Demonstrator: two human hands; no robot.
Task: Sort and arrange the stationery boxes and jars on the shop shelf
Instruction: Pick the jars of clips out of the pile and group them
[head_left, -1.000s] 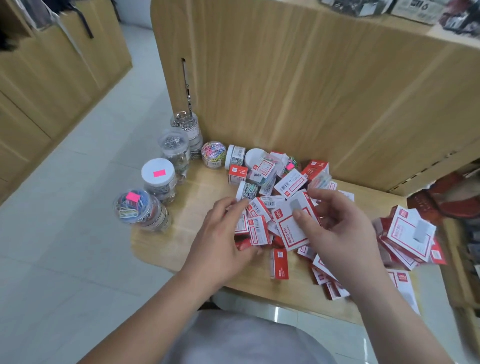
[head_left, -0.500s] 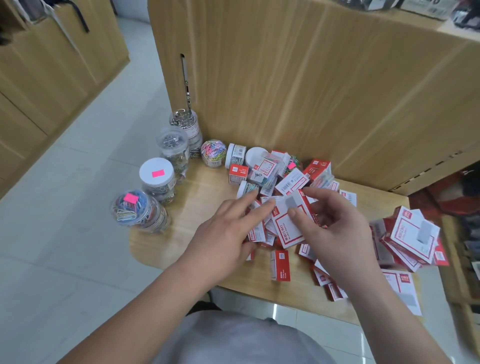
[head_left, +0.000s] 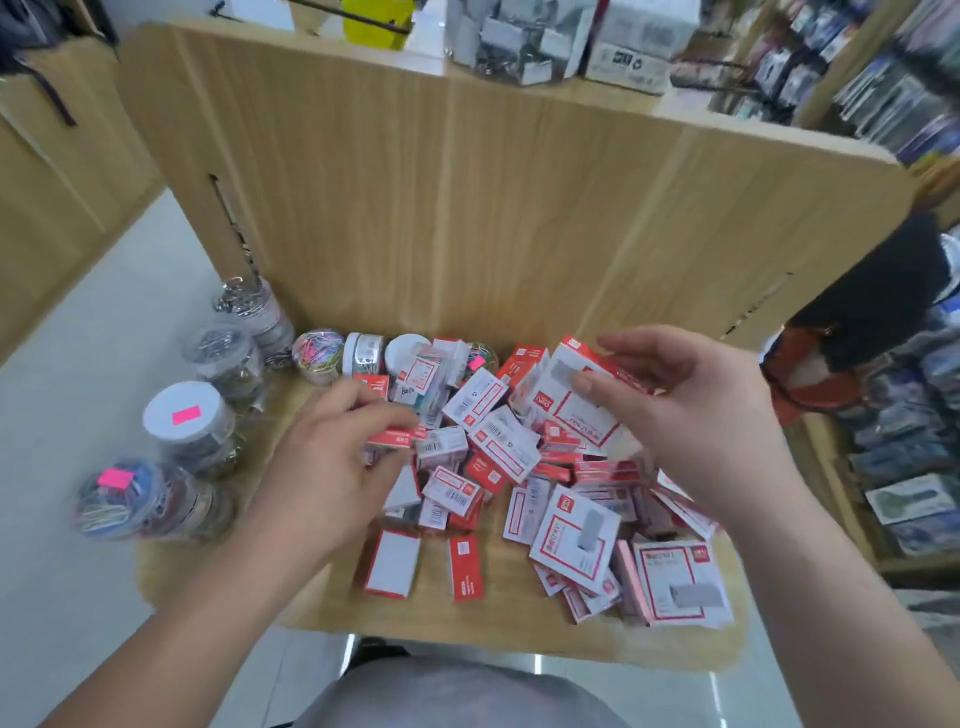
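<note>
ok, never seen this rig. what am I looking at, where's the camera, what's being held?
No machine here: a person's two bare hands, filmed by one wide-angle camera worn on the head, looking forward and down. That is why the edges bend. On the wooden shelf lies a loose pile of red-and-white stationery boxes, with clear jars of paper clips along the left edge. The left hand pinches a small red box; the right hand holds a larger white box.
</note>
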